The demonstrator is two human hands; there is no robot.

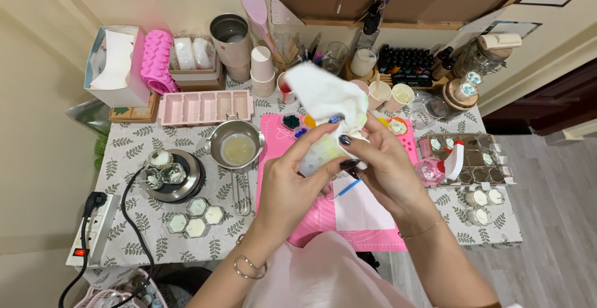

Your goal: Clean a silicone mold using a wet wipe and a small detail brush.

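Both my hands are raised over the pink silicone mat at the middle of the table. My left hand and my right hand together grip a small pale cup-like object wrapped in a white tissue. The tissue sticks up above my fingers. My right fingers press the tissue against the object, and my left fingers hold it from the other side. A white sheet of paper lies on the mat below my hands.
A small metal pot of pale liquid stands left of the mat. A hot plate holds glass jars. Hexagonal candles lie near the front edge. A pink spray bottle, mould trays, cups and dye bottles crowd the back and right.
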